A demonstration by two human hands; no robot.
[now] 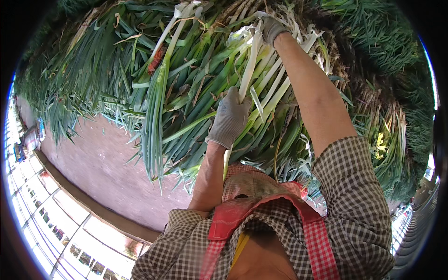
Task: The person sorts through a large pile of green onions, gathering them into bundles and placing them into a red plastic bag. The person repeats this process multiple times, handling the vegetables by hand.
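Note:
My left hand (231, 113), in a grey knitted work glove, is closed around the pale shaft of a green onion stalk (249, 66). At the upper end of that stalk is my right hand (273, 30), gloved too, its fingers partly hidden; it touches the white end among papery peeled skins (241, 35). Under both hands lies a thick heap of green onions (196, 94) with long green leaves. Left of my hands, a bunch of cleaned stalks (168, 59) with white ends lies on the heap, a reddish-brown scrap (156, 60) beside it.
More piled green onions (381, 38) rise at the upper right, and bundles with roots (381, 122) lie at the right. Concrete floor (108, 161) shows at the lower left, bounded by a low ledge (94, 211) and a window grid (70, 241). A thin cord (276, 157) hangs near my apron.

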